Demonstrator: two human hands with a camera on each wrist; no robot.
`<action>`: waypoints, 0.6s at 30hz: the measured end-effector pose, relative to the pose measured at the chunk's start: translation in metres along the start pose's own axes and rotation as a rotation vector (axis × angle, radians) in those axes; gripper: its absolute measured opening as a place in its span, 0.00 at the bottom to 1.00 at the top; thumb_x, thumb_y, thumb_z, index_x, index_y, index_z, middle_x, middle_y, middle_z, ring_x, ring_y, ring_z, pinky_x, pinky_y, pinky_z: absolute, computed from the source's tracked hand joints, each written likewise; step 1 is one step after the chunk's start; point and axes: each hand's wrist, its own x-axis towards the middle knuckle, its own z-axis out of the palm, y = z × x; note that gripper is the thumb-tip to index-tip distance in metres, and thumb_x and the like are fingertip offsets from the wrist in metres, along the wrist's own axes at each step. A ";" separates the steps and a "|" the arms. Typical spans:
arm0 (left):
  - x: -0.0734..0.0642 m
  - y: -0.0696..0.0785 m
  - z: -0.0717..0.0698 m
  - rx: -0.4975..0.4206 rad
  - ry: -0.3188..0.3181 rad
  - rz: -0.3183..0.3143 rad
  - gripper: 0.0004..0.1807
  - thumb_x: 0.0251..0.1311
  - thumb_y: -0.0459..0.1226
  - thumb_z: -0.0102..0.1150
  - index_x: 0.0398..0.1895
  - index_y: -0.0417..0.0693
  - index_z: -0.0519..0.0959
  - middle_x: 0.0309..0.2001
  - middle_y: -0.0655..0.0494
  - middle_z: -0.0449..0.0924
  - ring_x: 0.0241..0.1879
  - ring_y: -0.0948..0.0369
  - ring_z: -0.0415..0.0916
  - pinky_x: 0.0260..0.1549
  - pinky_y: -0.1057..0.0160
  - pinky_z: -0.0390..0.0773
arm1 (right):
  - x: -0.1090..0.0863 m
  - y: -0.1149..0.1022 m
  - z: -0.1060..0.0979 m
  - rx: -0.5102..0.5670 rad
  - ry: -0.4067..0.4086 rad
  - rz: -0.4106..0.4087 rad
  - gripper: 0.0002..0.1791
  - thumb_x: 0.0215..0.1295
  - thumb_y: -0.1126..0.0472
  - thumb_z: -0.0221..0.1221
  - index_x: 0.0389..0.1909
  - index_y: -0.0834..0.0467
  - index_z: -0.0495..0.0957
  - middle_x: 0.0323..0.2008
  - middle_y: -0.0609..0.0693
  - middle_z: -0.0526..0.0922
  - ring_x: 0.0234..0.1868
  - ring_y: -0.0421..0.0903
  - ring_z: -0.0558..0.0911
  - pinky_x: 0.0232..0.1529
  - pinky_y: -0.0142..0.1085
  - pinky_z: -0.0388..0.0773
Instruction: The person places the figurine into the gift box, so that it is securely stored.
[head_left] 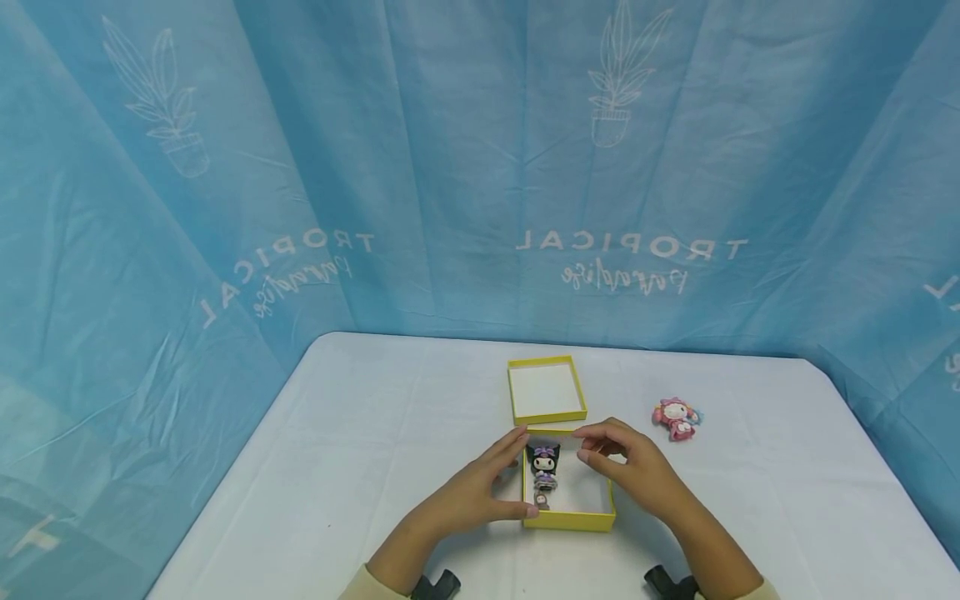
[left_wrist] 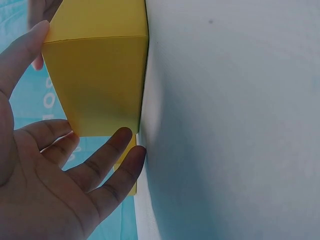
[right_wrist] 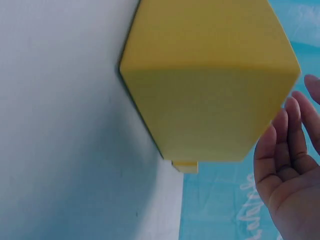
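A yellow box with a white inside sits uncovered on the table. Along its left lies a toy figure with a black hood and purple clothes, a small brownish piece at its foot end. My left hand holds the box by its left side, thumb at the near corner and fingertips at the far one; its lower fingers spread beside the wall. Over the box's right part hovers my right hand, fingers loosely bent, thumb near the index finger, nothing visible between them.
Behind the box lies its yellow-rimmed lid, white inside facing up. A pink toy figure lies to the right on the white-covered table. Blue curtains with printed words enclose the back and sides.
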 end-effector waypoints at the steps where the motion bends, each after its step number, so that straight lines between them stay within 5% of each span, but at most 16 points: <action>1: 0.000 0.000 0.000 0.002 0.000 -0.004 0.57 0.52 0.65 0.68 0.81 0.71 0.48 0.83 0.70 0.39 0.77 0.56 0.61 0.70 0.49 0.71 | 0.000 0.001 -0.002 -0.009 0.013 0.004 0.14 0.67 0.50 0.66 0.52 0.42 0.83 0.41 0.45 0.83 0.43 0.38 0.82 0.48 0.31 0.82; 18: -0.001 0.000 -0.001 0.009 -0.009 0.005 0.57 0.52 0.65 0.68 0.81 0.72 0.46 0.83 0.70 0.38 0.79 0.56 0.55 0.73 0.45 0.65 | -0.002 0.007 -0.025 -0.119 0.116 0.109 0.17 0.68 0.44 0.64 0.55 0.40 0.82 0.44 0.43 0.83 0.46 0.37 0.81 0.48 0.31 0.82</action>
